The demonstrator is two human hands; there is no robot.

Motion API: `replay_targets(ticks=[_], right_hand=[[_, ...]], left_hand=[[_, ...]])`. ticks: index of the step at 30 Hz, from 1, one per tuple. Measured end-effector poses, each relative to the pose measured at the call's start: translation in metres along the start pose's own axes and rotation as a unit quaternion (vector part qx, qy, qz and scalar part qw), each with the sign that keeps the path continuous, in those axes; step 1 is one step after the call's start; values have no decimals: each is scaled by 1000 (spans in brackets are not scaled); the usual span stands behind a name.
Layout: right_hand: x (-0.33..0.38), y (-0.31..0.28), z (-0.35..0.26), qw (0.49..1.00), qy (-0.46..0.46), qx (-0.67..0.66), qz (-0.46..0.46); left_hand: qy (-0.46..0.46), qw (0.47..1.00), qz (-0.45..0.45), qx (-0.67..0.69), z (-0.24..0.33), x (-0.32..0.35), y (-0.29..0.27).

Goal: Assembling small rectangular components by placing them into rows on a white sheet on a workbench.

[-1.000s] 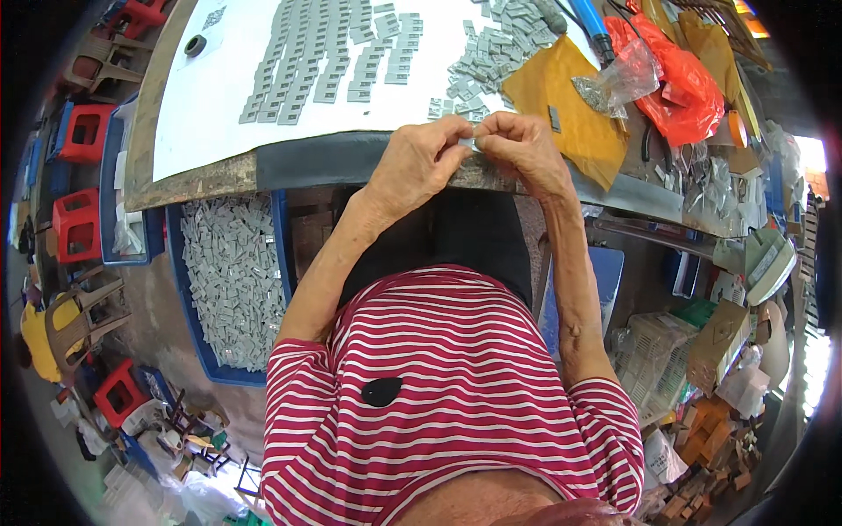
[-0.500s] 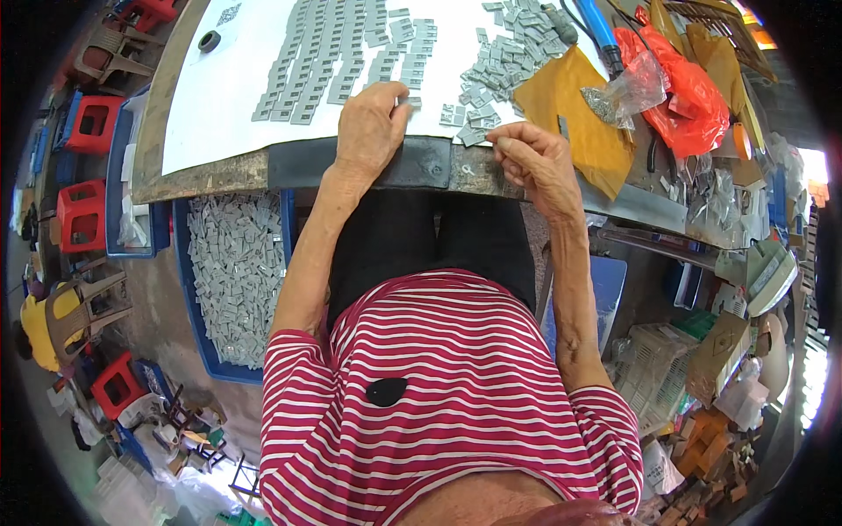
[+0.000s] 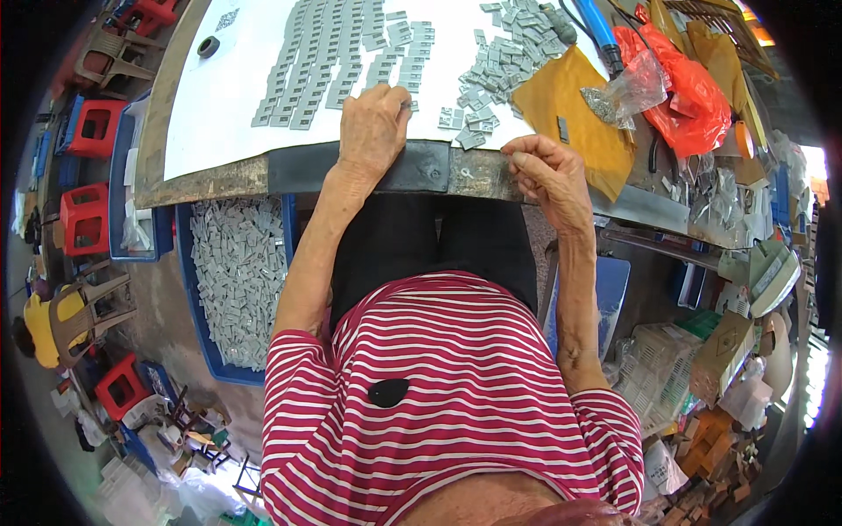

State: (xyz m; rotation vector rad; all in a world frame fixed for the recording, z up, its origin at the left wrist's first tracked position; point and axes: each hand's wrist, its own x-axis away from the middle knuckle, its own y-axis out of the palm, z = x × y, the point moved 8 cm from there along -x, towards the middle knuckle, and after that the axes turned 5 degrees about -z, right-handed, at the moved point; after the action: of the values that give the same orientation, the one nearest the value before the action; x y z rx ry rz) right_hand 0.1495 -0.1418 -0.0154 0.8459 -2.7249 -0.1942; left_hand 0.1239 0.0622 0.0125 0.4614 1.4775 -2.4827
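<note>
My left hand [image 3: 375, 131] is at the near edge of the white sheet [image 3: 210, 114], its fingers curled down. A bit of a small grey plate [image 3: 413, 106] shows by its fingertips; most of what lies under them is hidden. Beyond it, small flat grey plates [image 3: 307, 74] with dark rectangular marks lie in slanting rows. My right hand [image 3: 554, 180] hovers over the table's front edge, thumb and forefinger pinched together; whatever is between them is too small to make out. Left of it lie a few loose grey plates [image 3: 471, 138], at the near end of a jumbled heap [image 3: 509, 63].
A brown paper sheet [image 3: 570, 96], a red plastic bag [image 3: 693, 105] and a blue-handled tool [image 3: 596, 24] crowd the table's right side. A dark ring [image 3: 209, 46] sits at left. Below the table, a blue bin [image 3: 203, 324] holds many grey plates. Red stools [image 3: 85, 217] stand further left.
My right hand has drawn back to the right and toward me, away from the loose grey plates. My left hand has stayed nearly in place, its fingers a little more curled.
</note>
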Motion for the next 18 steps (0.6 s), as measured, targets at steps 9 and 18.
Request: replay_targets(ticks=[9,18], right_hand=[[3,-2,5,1000,-6,-22,-10],[4,-7,10,999,-3,-39,-5]], left_hand=[[-20,1000,12,1,-18,-7,7],[24,997,-7,80,18,-8,6]])
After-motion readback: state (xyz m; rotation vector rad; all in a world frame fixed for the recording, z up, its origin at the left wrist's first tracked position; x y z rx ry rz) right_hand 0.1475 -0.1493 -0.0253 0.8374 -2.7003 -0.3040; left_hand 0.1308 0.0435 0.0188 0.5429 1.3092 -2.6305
